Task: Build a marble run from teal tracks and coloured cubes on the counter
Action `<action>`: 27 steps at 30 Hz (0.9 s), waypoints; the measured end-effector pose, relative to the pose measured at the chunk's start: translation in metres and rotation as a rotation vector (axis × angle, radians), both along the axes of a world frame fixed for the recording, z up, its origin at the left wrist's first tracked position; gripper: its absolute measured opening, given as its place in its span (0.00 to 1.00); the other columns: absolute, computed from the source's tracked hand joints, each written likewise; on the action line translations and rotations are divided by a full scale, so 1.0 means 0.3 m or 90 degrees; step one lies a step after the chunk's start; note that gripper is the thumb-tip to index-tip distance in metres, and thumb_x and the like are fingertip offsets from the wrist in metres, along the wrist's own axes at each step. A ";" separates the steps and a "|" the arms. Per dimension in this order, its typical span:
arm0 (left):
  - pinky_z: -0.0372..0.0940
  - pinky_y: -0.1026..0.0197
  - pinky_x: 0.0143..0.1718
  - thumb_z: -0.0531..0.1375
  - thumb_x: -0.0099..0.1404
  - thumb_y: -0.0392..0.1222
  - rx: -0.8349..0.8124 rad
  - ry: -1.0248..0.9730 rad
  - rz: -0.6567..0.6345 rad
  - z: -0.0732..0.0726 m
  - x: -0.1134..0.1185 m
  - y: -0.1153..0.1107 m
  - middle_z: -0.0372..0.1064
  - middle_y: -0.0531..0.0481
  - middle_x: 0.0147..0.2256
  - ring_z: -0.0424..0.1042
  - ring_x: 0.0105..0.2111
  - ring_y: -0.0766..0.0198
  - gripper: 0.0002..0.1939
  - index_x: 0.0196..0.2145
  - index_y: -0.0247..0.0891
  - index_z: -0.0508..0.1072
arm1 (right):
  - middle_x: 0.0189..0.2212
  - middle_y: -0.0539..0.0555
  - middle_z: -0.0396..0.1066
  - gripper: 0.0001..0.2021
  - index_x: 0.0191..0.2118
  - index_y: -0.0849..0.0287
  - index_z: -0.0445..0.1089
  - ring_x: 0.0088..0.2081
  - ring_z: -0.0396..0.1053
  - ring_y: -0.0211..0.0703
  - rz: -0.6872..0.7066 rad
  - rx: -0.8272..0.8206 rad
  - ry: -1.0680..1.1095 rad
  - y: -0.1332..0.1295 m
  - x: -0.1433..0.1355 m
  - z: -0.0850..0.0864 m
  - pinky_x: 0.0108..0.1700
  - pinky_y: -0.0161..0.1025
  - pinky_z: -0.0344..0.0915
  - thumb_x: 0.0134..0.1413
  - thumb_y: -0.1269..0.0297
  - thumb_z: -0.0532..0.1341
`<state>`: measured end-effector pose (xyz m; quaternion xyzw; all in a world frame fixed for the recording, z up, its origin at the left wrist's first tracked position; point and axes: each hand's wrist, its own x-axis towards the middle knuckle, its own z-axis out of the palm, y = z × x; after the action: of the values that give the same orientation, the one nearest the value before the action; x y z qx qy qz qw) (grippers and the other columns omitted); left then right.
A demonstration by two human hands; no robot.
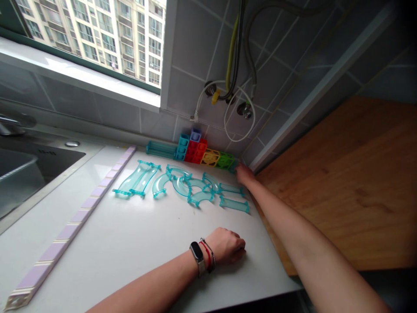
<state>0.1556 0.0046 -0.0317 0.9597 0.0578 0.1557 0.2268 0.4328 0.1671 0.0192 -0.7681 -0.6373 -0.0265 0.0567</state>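
My right hand (244,174) reaches to the far corner of the white counter (130,243) and touches a teal piece beside the green cube frame (226,161); whether it grips it is unclear. A row of coloured cube blocks (194,150) (blue, red, yellow, green) stands along the wall. In front of the blocks lie several clear teal track pieces (182,184), curved and straight. My left hand (228,244) rests in a loose fist on the counter, holding nothing, with a black band and red string on its wrist.
A long lilac strip (74,215) runs diagonally along the counter's left side. A sink (19,174) lies at the far left under a window. A wooden board (342,182) borders the counter on the right. Hoses and cables (234,78) hang on the tiled wall.
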 end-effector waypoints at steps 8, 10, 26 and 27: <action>0.67 0.61 0.30 0.60 0.69 0.44 -0.011 -0.021 0.012 -0.005 0.001 -0.002 0.79 0.49 0.33 0.78 0.32 0.59 0.08 0.33 0.41 0.75 | 0.50 0.57 0.74 0.15 0.55 0.61 0.71 0.45 0.76 0.47 0.025 0.026 0.082 -0.179 -0.005 0.063 0.46 0.48 0.77 0.69 0.59 0.64; 0.67 0.61 0.30 0.60 0.69 0.44 -0.015 -0.025 0.014 -0.004 -0.001 -0.001 0.79 0.49 0.33 0.78 0.32 0.58 0.08 0.32 0.41 0.75 | 0.45 0.55 0.76 0.13 0.53 0.61 0.72 0.41 0.76 0.44 0.043 0.013 0.084 -0.257 -0.004 0.075 0.43 0.44 0.76 0.68 0.61 0.65; 0.68 0.60 0.32 0.60 0.69 0.45 -0.038 -0.025 0.027 -0.012 0.004 0.003 0.80 0.48 0.34 0.79 0.33 0.56 0.08 0.36 0.42 0.79 | 0.53 0.58 0.73 0.14 0.55 0.58 0.72 0.49 0.75 0.48 -0.019 -0.198 -0.097 -0.510 -0.032 0.086 0.50 0.50 0.75 0.69 0.58 0.64; 0.68 0.60 0.32 0.60 0.69 0.45 -0.037 -0.024 0.027 -0.012 0.004 0.003 0.80 0.48 0.34 0.79 0.33 0.56 0.08 0.35 0.42 0.78 | 0.53 0.58 0.73 0.14 0.54 0.59 0.72 0.49 0.75 0.48 -0.016 -0.191 -0.097 -0.503 -0.037 0.099 0.51 0.50 0.75 0.69 0.58 0.64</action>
<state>0.1567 0.0055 -0.0352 0.9482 0.0783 0.1765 0.2523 0.4217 0.0162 0.0490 -0.7716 -0.6269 0.0106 -0.1074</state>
